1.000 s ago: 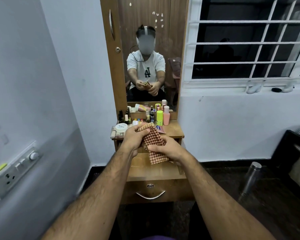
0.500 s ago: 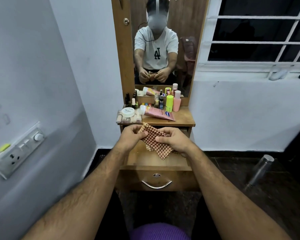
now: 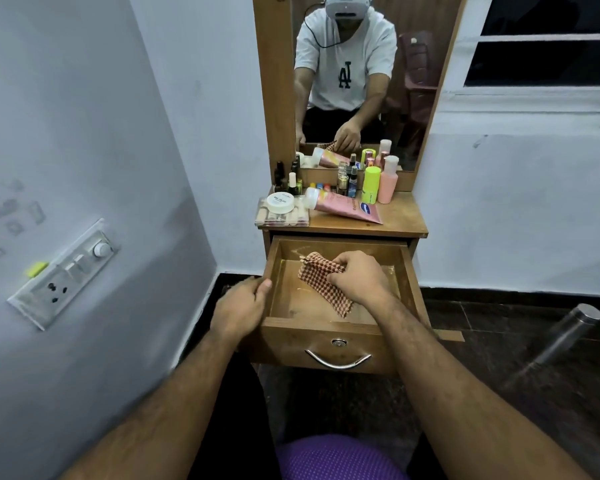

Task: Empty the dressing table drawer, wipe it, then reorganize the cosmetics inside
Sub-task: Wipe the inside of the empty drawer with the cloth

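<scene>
A: Your right hand [image 3: 355,277] is down inside the open drawer [image 3: 340,325], fingers [image 3: 340,279] curled and pinching the checked cloth [image 3: 321,284] against the drawer floor.

B: And your left hand [image 3: 245,304] is clamped on the drawer's left wall, thumb hooked over the rim, the other fingers wrapped round the outside.

A: The cloth lies bunched under your right hand, one end trailing toward the front of the drawer, the other pointing at the back wall.

B: Nothing but the cloth and your hand shows in the drawer. The cosmetics all sit up on the table [image 3: 400,221].

A: You've got the pink tube [image 3: 345,208] lying on its side in the middle, cap to the left. Behind it stand the yellow-green bottle [image 3: 371,185] and the pink bottle [image 3: 388,183], touching or just about.

B: On the left, the white jar [image 3: 280,203] rests on a clear box [image 3: 282,216] at the table's front corner, with small dark bottles [image 3: 293,178] lined up behind it.

A: The mirror [image 3: 361,77] shows your right hand reaching down.
</scene>
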A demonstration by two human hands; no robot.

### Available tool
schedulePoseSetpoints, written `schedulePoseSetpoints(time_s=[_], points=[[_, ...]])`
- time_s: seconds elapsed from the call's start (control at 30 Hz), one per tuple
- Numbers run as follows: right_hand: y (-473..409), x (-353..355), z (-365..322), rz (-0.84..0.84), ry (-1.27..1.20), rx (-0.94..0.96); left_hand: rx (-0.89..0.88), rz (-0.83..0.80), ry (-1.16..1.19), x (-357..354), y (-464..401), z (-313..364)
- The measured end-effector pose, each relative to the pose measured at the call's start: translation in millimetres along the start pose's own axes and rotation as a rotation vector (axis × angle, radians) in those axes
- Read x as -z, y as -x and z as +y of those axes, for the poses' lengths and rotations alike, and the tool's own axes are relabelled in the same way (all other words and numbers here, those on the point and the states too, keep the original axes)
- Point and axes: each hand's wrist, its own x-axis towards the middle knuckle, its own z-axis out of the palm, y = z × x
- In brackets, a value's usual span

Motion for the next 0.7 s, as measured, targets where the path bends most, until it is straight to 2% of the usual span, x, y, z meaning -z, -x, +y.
schedulePoseSetpoints(time_s=[0.17, 0.27, 0.5, 0.7], points=[[-17.5, -23.1, -2.3, 0.008, -0.082, -0.111, -0.101, -0.166, -0.232, -1.7, -3.3, -1.1], [-26.7, -33.7, -3.1, -0.018, -0.176, -0.171, -0.138, -0.286, -0.295, 1.5, -12.8, -2.2], [-59.1, -63.8, -27.3, 0.058, -0.276, -0.263, -0.072, -0.350, -0.156, -2.8, -18.0, -1.7], [-75.0, -96.2, -53.2, -0.001, -0.365, -0.142, -0.077, -0.360, -0.111, -3.5, -14.8, -3.6]])
